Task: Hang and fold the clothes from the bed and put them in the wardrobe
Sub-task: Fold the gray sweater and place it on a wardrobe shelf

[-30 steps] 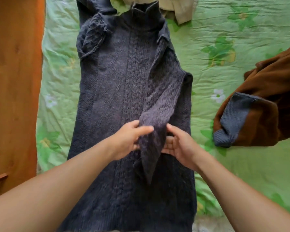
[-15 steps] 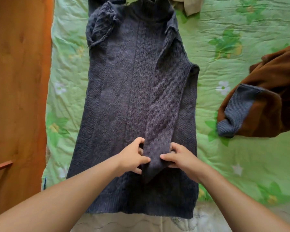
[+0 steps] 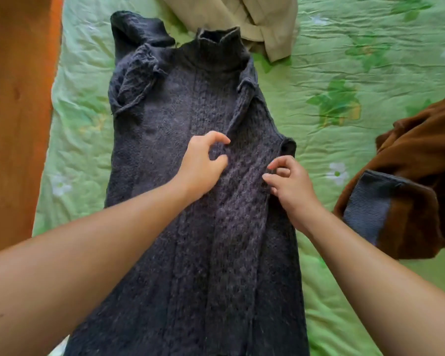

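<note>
Standing by the bed [image 3: 319,60], I saw a dark grey-blue cable-knit sweater [image 3: 190,253] spread flat on its green flowered sheet, with the high collar [image 3: 219,44] at the far end and the hem towards the person. One sleeve [image 3: 242,201] lay folded slantwise down over the front of the sweater. The other sleeve [image 3: 134,80] was bunched up by the far shoulder on the person's left.

Both bare arms reached over the knit, and the hands were apart, one on each side of the folded sleeve. The left hand [image 3: 203,163] was over the middle of the chest with its fingers curved like a claw, thumb and forefinger spread with knit showing between them. I could not tell whether it had hold of the wool or only rested there. The right hand [image 3: 290,183] sat at the sleeve's outer edge, near the armhole, with thumb and fingertips curled in and pinching the knit there.

A beige garment [image 3: 231,14] lay crumpled just beyond the collar. A brown garment [image 3: 421,155] with a grey-blue ribbed cuff [image 3: 368,209] was heaped on the sheet to the person's right, apart from the sweater. An orange-brown wooden surface [image 3: 16,111] ran along the bed's left side.
</note>
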